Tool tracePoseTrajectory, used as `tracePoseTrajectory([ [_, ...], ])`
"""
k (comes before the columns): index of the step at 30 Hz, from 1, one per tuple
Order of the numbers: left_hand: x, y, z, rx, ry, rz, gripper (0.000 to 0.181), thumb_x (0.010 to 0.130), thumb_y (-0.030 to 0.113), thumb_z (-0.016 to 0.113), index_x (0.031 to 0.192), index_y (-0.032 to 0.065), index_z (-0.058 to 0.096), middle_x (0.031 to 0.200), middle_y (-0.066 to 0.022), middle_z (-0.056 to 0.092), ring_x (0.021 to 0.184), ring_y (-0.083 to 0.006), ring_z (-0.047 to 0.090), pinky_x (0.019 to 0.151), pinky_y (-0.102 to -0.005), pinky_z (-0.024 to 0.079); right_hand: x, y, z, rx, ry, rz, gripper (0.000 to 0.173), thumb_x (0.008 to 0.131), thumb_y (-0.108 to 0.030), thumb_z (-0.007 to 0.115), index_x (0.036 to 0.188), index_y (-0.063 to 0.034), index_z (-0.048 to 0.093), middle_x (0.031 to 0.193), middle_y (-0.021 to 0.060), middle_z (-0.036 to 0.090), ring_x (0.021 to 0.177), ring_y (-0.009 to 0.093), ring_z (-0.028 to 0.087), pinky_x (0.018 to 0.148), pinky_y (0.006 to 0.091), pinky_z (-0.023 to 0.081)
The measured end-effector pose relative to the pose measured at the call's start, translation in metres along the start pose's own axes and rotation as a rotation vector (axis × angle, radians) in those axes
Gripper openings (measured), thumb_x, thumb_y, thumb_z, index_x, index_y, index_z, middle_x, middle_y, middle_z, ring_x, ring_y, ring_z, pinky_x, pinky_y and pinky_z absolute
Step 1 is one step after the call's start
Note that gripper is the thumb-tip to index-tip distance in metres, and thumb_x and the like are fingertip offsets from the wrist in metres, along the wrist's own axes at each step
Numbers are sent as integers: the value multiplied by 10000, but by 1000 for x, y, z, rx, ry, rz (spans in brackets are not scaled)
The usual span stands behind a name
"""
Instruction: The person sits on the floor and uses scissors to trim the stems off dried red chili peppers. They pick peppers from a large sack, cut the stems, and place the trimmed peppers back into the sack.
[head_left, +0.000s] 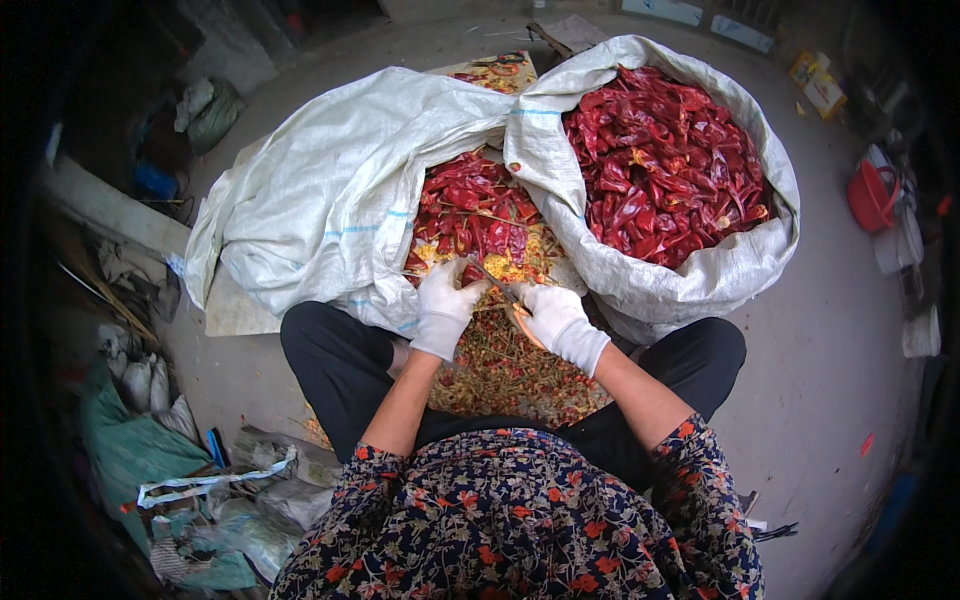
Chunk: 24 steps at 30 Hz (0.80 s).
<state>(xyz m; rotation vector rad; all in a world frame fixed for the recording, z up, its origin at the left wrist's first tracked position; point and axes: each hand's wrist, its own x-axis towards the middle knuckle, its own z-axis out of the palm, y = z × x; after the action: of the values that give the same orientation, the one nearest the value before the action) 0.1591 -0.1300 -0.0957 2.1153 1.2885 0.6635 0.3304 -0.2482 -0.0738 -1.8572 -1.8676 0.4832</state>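
My right hand (555, 311), in a white knit glove, grips scissors (523, 322) with orange handles. Their dark blades reach up and left toward the other hand. My left hand (444, 307), gloved alike, has thumb and fingers curled around a dried red chili pepper (471, 273), partly hidden by the glove. Just beyond it a heap of dried red chili peppers (480, 187) spills from a white woven sack (322, 172) lying on its side. Stems and seed debris (510, 367) cover the ground between my legs.
An upright white woven sack (720, 292) full of red chili peppers (667, 172) stands at right. Beneath the fallen sack lies a flat board (240, 307). Bags and plastic sheeting (255, 525) lie at lower left. A red bucket (871, 196) is at far right.
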Motion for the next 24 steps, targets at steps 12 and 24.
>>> tracePoseTrajectory([
  [12, -13, 5, 6, -935, -50, -327, 418, 862, 56, 761, 1252, 13, 616, 981, -37, 669, 743, -109, 649, 609, -247, 549, 3, 16, -25, 652, 2, 226, 453, 917, -290, 678, 1301, -76, 568, 941, 85, 681, 839, 224, 673, 715, 375, 535],
  [24, -14, 19, -15, -525, 92, -11, 337, 834, -40, 705, 1168, -26, 655, 947, -36, 637, 772, -80, 585, 617, -237, 484, -10, 3, -35, -349, 158, -25, 475, 807, -256, 710, 1267, -197, 607, 911, 84, 617, 903, 297, 644, 743, 469, 495],
])
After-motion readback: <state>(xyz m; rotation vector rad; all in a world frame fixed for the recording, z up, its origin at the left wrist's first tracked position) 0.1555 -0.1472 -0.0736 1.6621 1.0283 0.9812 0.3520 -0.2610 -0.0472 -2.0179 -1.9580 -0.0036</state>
